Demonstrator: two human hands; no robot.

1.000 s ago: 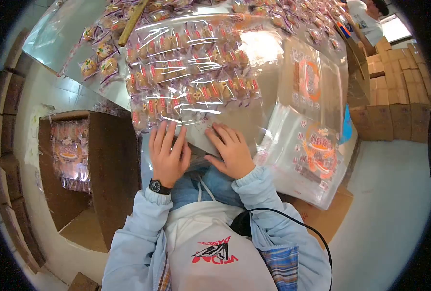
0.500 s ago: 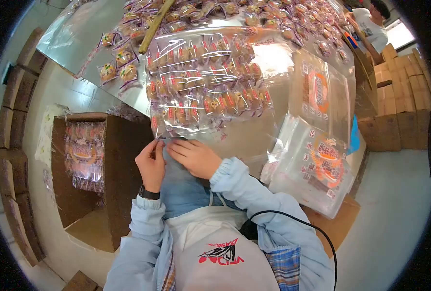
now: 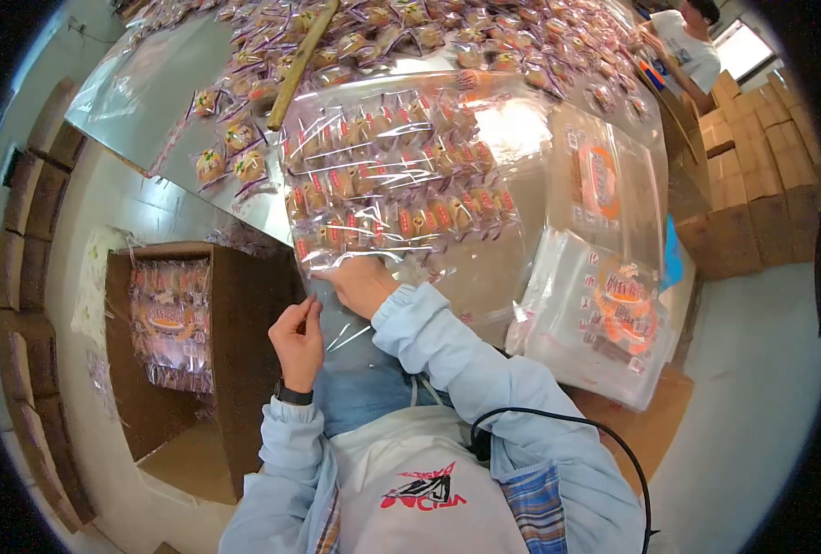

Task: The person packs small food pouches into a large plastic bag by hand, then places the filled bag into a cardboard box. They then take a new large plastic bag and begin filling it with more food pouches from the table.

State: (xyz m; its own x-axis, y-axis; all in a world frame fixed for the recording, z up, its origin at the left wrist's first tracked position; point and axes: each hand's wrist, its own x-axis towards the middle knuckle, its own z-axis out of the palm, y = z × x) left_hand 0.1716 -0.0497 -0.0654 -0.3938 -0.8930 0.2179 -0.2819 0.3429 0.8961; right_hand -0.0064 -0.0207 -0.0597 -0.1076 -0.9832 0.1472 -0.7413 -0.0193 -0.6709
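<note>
A large clear plastic bag (image 3: 484, 258) lies on the table with three rows of individually wrapped pastries (image 3: 387, 171) inside. Its near end hangs over the table edge towards my lap. My left hand (image 3: 297, 343) is closed, thumb and fingertips pinching the edge of the bag at its near left corner. Just above and to the right, my right hand (image 3: 362, 286) is at the bag's near end, close to the lowest row. Its fingers point left and are partly hidden, so their grip does not show.
To the left, an open carton (image 3: 235, 323) holds a filled bag (image 3: 170, 319). Printed empty bags (image 3: 604, 314) are stacked at right. Loose wrapped pastries (image 3: 539, 46) cover the far table, by a wooden stick (image 3: 304, 65). Another person (image 3: 687, 51) stands beyond, near stacked cartons (image 3: 752, 175).
My right hand has moved up to the lowest row. My left hand has shifted slightly down and right, drawing the bag's edge towards me. The view has shifted a little.
</note>
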